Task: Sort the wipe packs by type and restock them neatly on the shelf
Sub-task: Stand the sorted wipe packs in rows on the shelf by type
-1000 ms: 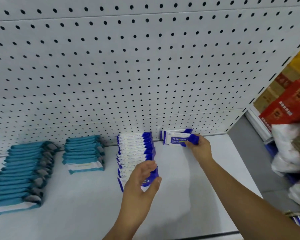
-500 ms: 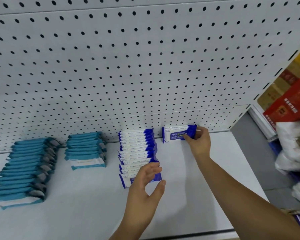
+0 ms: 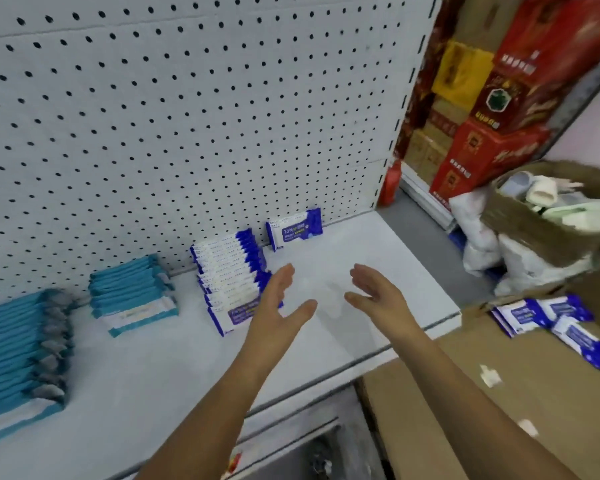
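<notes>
On the white shelf (image 3: 378, 258) stand two rows of teal wipe packs (image 3: 21, 344) (image 3: 132, 292) at the left and a row of blue-and-white wipe packs (image 3: 229, 271) in the middle. One single blue-and-white pack (image 3: 293, 228) stands upright against the pegboard, right of that row. My left hand (image 3: 279, 306) hovers open in front of the blue row, fingers straight. My right hand (image 3: 378, 296) is open too, over bare shelf, holding nothing. Several loose blue-and-white packs (image 3: 548, 323) lie on a cardboard surface to the right of the shelf.
A perforated pegboard wall (image 3: 187, 116) backs the shelf. Right of it are stacked red and yellow boxes (image 3: 492, 109), a cardboard box of mixed items (image 3: 551, 216) and white bags (image 3: 478, 233). A brown cardboard surface (image 3: 499, 410) lies below the shelf's right edge.
My right hand let go of the blue-and-white pack, which now stands alone against the pegboard. Both hands drew back from the packs and the view swung to the right.
</notes>
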A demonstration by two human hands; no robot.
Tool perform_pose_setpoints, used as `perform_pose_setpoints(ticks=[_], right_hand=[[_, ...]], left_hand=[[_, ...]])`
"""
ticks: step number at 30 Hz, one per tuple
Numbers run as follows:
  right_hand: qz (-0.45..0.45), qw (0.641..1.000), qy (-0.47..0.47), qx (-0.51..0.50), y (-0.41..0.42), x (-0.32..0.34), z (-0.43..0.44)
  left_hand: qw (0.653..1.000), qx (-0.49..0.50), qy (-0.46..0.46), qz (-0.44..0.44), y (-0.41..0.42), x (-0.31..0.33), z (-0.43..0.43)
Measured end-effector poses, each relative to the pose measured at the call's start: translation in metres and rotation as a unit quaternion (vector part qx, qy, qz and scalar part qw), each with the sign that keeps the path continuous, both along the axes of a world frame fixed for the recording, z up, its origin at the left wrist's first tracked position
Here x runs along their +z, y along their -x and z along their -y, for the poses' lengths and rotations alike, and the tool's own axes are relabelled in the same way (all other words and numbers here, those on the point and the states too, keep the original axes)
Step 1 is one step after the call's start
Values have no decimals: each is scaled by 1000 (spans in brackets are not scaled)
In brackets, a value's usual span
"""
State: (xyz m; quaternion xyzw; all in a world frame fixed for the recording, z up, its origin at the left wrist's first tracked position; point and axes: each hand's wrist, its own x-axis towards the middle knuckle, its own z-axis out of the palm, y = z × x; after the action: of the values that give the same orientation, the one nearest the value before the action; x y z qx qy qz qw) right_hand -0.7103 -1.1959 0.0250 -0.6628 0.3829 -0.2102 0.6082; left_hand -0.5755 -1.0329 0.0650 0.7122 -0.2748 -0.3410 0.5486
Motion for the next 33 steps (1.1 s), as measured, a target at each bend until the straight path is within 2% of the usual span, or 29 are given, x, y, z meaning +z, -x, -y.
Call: perform_pose_setpoints(ticks=[7,11,15,23,28,33], right_hand=[[25,997,2,-80,122,6,-102],[-4,990,-9,-139,202,6,-132],[1,980,-31,-198,284,4,-146],[20,958,-44,-282,450,-3,-132],[-2,963,-34,-267,555,-13,-94],[-11,962,-63,-266,615,-28,-58]], left_hand=[[994,-89,-2,-62,103,-36,-49],[987,-116,-14,-114,163,-49,-63],[979,-164,-24,-118,222,-54,-64],[974,-201,-47,-91,371,-67,-29],[974,-195,-55,-104,483,-82,9],[973,-195,-64,-109,547,-88,43]])
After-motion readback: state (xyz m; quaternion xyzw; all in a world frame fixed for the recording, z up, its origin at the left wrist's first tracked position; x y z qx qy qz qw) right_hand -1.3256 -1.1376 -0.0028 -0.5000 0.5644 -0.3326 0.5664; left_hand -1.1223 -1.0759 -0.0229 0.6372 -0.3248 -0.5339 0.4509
